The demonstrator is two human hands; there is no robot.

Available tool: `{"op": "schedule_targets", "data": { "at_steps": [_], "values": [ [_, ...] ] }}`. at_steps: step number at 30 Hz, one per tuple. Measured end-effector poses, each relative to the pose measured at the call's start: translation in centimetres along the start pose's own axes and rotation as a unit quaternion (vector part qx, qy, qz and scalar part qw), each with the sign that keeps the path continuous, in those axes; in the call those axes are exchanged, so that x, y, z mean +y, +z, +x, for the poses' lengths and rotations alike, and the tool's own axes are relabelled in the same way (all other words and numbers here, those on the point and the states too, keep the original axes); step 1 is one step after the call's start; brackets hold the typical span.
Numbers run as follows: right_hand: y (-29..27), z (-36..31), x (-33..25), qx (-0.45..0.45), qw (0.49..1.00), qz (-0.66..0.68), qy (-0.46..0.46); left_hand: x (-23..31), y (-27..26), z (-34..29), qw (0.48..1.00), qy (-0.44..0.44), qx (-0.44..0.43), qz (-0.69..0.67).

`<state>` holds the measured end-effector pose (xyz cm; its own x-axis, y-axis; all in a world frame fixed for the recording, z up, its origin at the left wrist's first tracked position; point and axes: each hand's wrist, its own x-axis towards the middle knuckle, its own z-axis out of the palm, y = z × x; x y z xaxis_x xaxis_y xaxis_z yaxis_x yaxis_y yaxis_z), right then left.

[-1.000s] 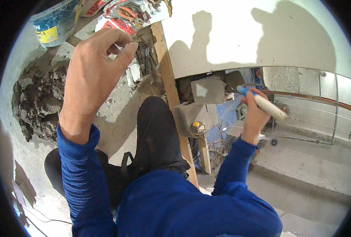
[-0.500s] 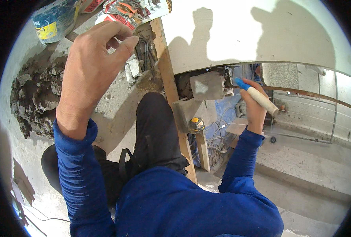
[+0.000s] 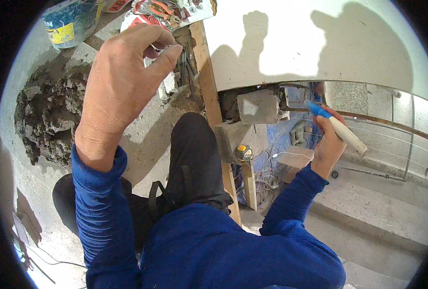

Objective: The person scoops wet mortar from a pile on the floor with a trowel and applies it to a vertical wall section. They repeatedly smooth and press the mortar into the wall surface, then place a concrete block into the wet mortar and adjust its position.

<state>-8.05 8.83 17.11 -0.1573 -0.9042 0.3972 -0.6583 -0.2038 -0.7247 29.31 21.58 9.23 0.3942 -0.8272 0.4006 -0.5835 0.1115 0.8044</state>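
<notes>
Two blue sleeves (image 3: 103, 207) were stretched forward as I watched. The left hand (image 3: 120, 79) hung half-curled above the concrete surface (image 3: 149, 135); whether it gripped anything, I couldn't tell. The right hand (image 3: 329, 148) was closed round a blue-and-cream tool handle (image 3: 350, 135), just beyond the right edge of a rough grey block (image 3: 257, 108). A dark crumbly patch (image 3: 50, 115) spread near the concrete surface's left edge, and a bucket (image 3: 74, 30) stood toward its far left corner

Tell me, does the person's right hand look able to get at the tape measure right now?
Probably, but not freely: the right hand is wrapped around a tool handle, so it would likely have to put that down first. Nothing visible covers the tape measure.
</notes>
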Motion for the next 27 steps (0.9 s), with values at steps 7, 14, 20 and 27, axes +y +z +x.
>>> {"op": "schedule_targets", "data": {
  "at_steps": [7, 14, 20, 27],
  "values": [
    [0.7, 0.1, 1.1, -0.093, 0.995, -0.039, -0.004, 0.0, 0.2, 0.1, 1.0, 0.0, -0.004, -0.007],
    [0.7, 0.1, 2.4, -0.103, 0.993, -0.06, -0.002, -0.1, 0.0, -0.1, 1.0, 0.0, -0.013, 0.008],
    [1.5, 0.4, 3.5, -0.037, 0.999, 0.004, -0.005, 0.1, -0.2, -0.4, 0.999, 0.0, -0.021, 0.025],
    [1.0, -0.1, 1.7, -0.117, 0.993, -0.027, -0.023, 0.1, -0.4, -0.5, 1.0, -0.009, -0.016, 0.02]
  ]
}}
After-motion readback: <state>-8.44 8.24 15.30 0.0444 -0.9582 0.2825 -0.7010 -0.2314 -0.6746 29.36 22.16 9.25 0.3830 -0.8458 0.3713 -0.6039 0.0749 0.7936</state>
